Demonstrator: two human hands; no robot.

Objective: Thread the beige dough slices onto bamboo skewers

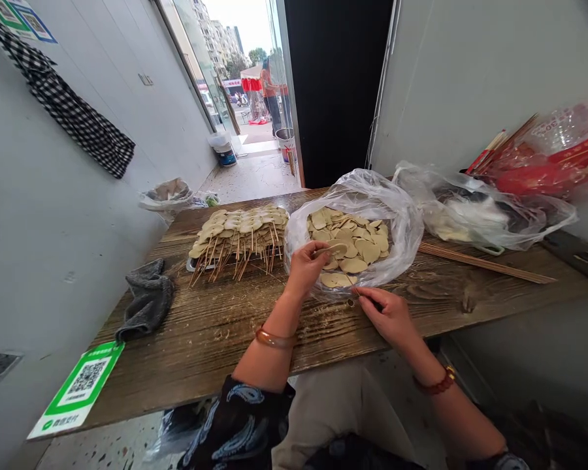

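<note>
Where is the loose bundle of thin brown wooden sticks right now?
In the head view, the stick bundle lies right of centre on the brown wooden table, beside the clear plastic bag of pale flat slices.

Thin tan oval slices (367, 251) — heaped in a clear bag (408, 230), slim skewer (354, 287) — slanted at the bag's near edge

At eight o'clock, a green card (77, 391) reads "微信支付" below its QR code (85, 378); at ten, wall signs (33, 23) are illegible.
</note>
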